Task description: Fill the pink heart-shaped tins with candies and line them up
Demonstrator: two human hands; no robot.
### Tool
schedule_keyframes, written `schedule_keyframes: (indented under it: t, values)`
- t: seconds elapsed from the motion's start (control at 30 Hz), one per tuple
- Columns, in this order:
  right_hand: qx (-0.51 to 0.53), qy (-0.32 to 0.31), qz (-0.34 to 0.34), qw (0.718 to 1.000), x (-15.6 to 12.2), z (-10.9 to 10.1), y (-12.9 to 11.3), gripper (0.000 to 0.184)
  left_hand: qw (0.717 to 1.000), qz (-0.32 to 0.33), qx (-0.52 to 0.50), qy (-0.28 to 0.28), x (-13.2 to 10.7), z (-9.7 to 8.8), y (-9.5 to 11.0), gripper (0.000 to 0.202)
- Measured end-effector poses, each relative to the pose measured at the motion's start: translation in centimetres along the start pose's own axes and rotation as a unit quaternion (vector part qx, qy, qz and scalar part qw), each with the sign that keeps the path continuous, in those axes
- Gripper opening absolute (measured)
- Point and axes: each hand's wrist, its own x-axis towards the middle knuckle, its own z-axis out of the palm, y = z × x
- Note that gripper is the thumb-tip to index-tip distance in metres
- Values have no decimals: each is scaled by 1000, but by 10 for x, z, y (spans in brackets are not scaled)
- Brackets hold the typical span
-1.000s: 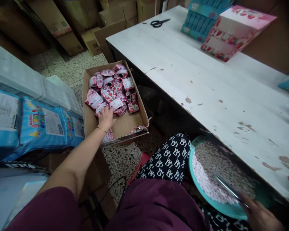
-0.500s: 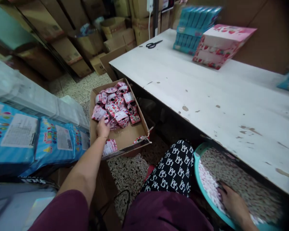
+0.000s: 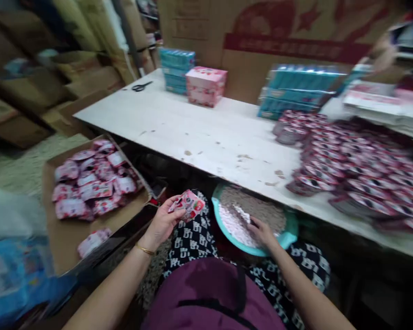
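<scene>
My left hand [image 3: 164, 221] is closed on a small pink pouch [image 3: 188, 205] printed with strawberries, held above my lap. My right hand [image 3: 262, 233] is at the turquoise basin [image 3: 223, 228], fingers closed round a small scoop [image 3: 247, 218] whose shape is mostly hidden. White pieces, like small candies, are heaped on its front. More small white candies [image 3: 232, 224] lie in the near part of the basin; its far part looks grey-brown in shadow. To the left, a cardboard box [image 3: 116, 225] contains several similar pink pouches [image 3: 97, 190].
On the white table [image 3: 172, 121] are black scissors [image 3: 142, 86], a pink strawberry box [image 3: 206, 86] and blue wrapped packs [image 3: 296, 89]. Rows of pink pouches [image 3: 351, 160] stand at its right. Blue bags [image 3: 17, 279] lie at lower left. The table edge overhangs the basin's far side.
My left hand has moved from the cardboard box to above my lap, now with a pouch in it. White candies now show raised on the scoop. The view has turned right.
</scene>
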Motion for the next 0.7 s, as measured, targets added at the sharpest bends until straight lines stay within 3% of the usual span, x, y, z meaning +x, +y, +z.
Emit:
schedule_keyframes:
  t: [0.1, 0.23, 0.33, 0.4, 0.53, 0.7]
  values:
    - [22, -10, -18, 1000, -9, -21, 9, 47, 982, 54, 160, -81, 24, 56, -27, 46]
    - [0, 3, -36, 999, -31, -54, 8, 46, 898, 175, 378, -145, 53, 99, -63, 35]
    - [-65, -3, -59, 996, -47, -80, -12, 42, 839, 240, 460, -164, 66, 116, -85, 36]
    - [-138, -17, -67, 988, -55, -95, -33, 39, 816, 262, 485, -175, 70, 124, -96, 37]
    - [-339, -49, -55, 938, -60, -106, -79, 34, 789, 273, 513, -200, 68, 135, -111, 43]
    - [-487, -79, -69, 867, -55, -95, -125, 24, 779, 263, 530, -208, 65, 139, -124, 47]
